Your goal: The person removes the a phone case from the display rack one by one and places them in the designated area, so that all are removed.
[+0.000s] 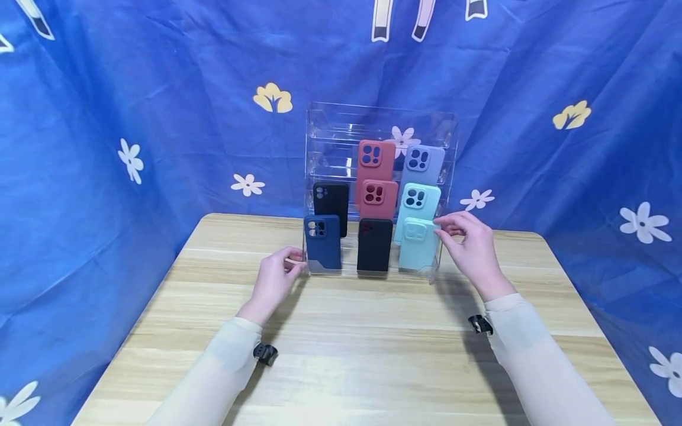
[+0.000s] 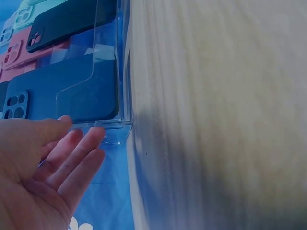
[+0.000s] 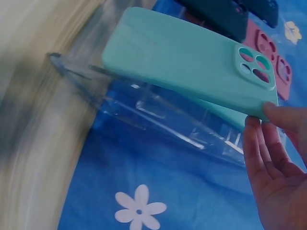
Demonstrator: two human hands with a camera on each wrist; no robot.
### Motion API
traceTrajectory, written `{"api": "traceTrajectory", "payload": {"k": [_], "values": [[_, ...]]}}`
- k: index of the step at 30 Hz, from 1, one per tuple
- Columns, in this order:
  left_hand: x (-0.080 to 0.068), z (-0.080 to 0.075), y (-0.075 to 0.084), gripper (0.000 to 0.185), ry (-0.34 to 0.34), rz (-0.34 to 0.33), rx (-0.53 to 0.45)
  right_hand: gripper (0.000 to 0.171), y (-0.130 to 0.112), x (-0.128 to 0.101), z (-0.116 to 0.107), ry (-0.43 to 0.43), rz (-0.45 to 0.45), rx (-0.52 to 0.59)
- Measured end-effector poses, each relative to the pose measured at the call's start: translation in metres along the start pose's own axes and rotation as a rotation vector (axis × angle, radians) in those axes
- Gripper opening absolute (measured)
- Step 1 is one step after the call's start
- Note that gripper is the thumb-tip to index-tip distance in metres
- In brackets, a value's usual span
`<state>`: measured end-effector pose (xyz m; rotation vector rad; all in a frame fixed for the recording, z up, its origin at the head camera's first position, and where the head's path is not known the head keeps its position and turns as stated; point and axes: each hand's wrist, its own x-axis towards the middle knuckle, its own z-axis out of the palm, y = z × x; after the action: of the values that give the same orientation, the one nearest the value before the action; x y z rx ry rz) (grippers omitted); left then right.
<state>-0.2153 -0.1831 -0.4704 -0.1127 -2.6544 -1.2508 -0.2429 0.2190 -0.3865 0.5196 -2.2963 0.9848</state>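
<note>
A clear acrylic display rack (image 1: 348, 272) stands at the back of the table, holding phone cases on its tiers. My right hand (image 1: 471, 245) pinches the upper right corner of the front mint-green phone case (image 3: 177, 57) between thumb and fingers. That case sits in the bottom tier at the right; a second mint-green case (image 1: 426, 195) is behind it. At the rack's lower left edge is my left hand (image 2: 53, 163), fingertips against the clear side and fingers loosely extended. Beside it, a dark blue phone case (image 1: 326, 248) stands in the bottom tier.
A black case (image 1: 375, 245) occupies the bottom middle, with two red cases (image 1: 379, 204) above it. Another black case (image 1: 335, 201) stands at left, a lavender case (image 1: 431, 163) at upper right. A blue flowered curtain (image 1: 213, 118) hangs behind the wooden table (image 1: 346, 343).
</note>
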Motion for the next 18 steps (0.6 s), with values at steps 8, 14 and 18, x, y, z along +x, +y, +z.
{"api": "traceTrajectory", "payload": {"k": [8,14,18], "values": [[0.000,-0.001,0.001,0.025,-0.013,-0.016,-0.005,0.021,-0.029,0.004,-0.004,0.021,-0.023,0.098],[0.000,-0.002,0.001,0.025,-0.005,-0.002,-0.005,0.022,-0.050,-0.001,0.000,-0.030,-0.029,0.219],[0.000,-0.001,0.000,0.024,-0.005,0.003,-0.012,0.020,-0.062,-0.006,0.006,-0.084,0.003,0.258]]}}
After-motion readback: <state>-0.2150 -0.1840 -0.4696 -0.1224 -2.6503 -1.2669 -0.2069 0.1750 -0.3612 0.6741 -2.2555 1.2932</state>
